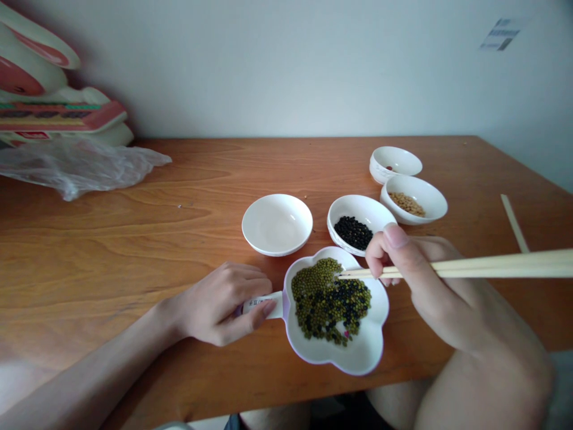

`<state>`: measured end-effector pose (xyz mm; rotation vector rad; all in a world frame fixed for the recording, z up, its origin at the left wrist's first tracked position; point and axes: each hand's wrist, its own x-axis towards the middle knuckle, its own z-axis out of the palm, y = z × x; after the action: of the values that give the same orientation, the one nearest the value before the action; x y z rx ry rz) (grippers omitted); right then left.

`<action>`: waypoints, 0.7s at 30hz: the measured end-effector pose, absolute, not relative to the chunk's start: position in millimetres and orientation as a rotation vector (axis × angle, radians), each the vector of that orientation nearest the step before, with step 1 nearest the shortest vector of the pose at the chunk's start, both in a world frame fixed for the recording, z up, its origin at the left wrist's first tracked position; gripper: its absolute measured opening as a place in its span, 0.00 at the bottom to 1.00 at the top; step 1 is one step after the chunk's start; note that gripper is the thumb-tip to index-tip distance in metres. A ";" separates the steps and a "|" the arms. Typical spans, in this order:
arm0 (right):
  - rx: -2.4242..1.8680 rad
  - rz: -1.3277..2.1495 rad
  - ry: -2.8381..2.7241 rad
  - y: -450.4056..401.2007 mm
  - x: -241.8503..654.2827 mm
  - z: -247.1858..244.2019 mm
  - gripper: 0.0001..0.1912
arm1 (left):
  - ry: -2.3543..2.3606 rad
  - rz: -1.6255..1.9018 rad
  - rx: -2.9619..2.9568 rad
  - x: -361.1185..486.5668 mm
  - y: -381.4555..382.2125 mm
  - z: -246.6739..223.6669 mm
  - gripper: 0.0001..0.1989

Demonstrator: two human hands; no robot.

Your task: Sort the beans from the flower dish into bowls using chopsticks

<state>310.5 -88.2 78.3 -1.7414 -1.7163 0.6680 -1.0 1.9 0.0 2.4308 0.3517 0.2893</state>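
Now my left hand (224, 304) grips the flower-shaped dish (364, 349) near the bench's (179, 382) edge; right hand (430, 280) pinches chopsticks (501, 264), bean bowl (373, 209) close beyond.

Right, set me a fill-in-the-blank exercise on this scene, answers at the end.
1. The left hand holds the dish by its ____.
2. In the right hand is a pair of ____.
3. Left of the tan grains, a bowl holds beans that are ____.
4. In the dish, dark beans lie mixed with ____ ones.

Missing words: handle; chopsticks; black; green.
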 end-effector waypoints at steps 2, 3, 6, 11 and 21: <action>-1.758 0.661 -1.720 -87.8 310.6 77.5 0.29 | 0.350 0.294 2.431 -1.4 1.6 -0.4 0.12; -1.763 0.660 -1.726 -87.6 310.9 77.3 0.29 | 0.349 0.294 2.431 -1.6 1.5 -0.6 0.12; -1.761 0.668 -1.735 -86.7 311.7 77.0 0.30 | 0.346 0.290 2.431 -1.1 1.4 -0.4 0.12; -1.793 0.701 -1.693 -86.9 311.0 75.4 0.29 | 0.340 0.291 2.423 1.0 1.5 2.4 0.12; -1.774 0.536 -1.717 -93.2 308.3 77.0 0.27 | 0.351 0.310 2.439 -1.3 0.8 0.8 0.12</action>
<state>308.3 -93.2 77.0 -1.7737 -1.7175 0.5358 -1.3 0.8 0.8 2.4394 0.3508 0.3096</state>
